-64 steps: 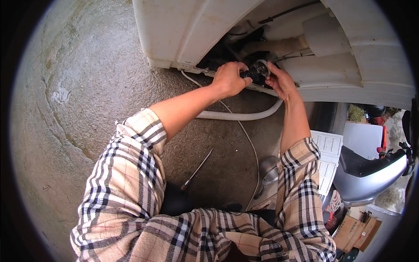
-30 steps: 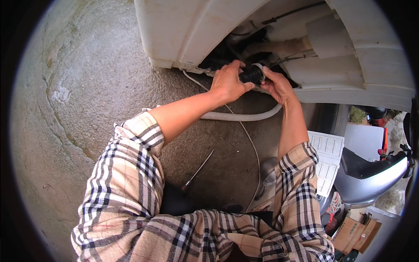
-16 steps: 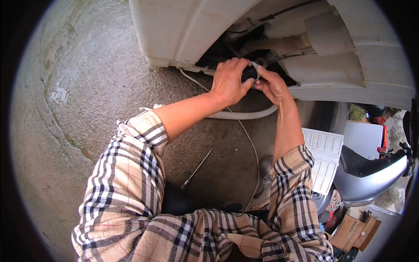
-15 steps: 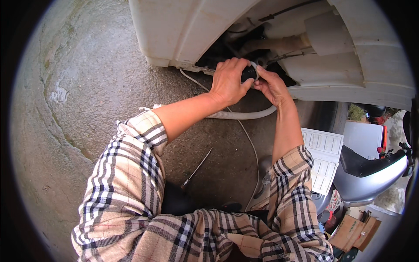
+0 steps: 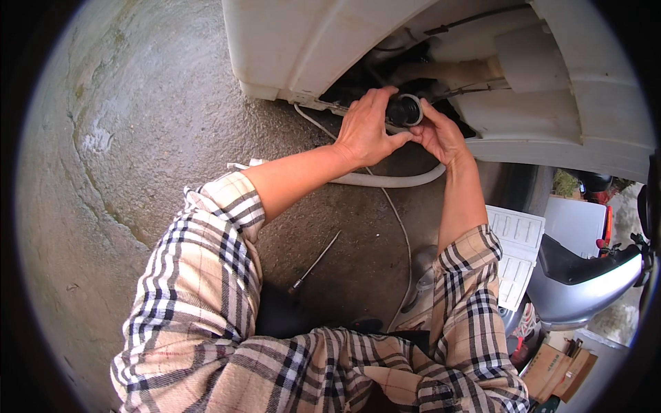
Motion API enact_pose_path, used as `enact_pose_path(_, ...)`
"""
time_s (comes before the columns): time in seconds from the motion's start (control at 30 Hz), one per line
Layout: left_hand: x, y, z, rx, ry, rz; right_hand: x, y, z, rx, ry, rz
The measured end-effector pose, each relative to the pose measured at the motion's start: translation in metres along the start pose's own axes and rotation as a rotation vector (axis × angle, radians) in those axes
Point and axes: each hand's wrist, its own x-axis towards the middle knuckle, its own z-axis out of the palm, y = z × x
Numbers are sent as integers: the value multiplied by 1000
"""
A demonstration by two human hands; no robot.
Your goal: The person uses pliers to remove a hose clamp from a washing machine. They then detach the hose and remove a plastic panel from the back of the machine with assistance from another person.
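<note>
A black round rubber-like part [image 5: 398, 113] with a pale grey ring [image 5: 418, 110] at its end sits at the edge of a dark opening in a white appliance-like housing [image 5: 296, 41]. My left hand [image 5: 368, 131] cups the black part from the left, fingers above and thumb stretched below it. From the right, my right hand [image 5: 441, 134] closes thumb and fingers on the ring. The round end faces me, showing a dark inside. Where the part runs behind my left fingers is hidden. Just below both hands curves a pale ribbed hose [image 5: 392, 182].
A screwdriver [image 5: 313, 265] lies on the wet concrete floor [image 5: 165, 124]. A thin pale cord [image 5: 401, 227] runs along the floor towards me. On the right are a white slatted panel [image 5: 513, 237], a silver-grey scooter-like body [image 5: 585, 286] and a cardboard box [image 5: 551, 365].
The black part's ringed end has turned to face me more openly. My left thumb has moved off its front to below it. The whole view has shifted slightly.
</note>
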Motion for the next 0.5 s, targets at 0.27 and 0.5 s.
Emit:
enact_pose_path(0.27,13,2,4,26,48,153,-5,-5,5,-38,61,30)
enact_pose_path(0.5,21,1,7,188,31,263,-7,-4,6,-9,60,16)
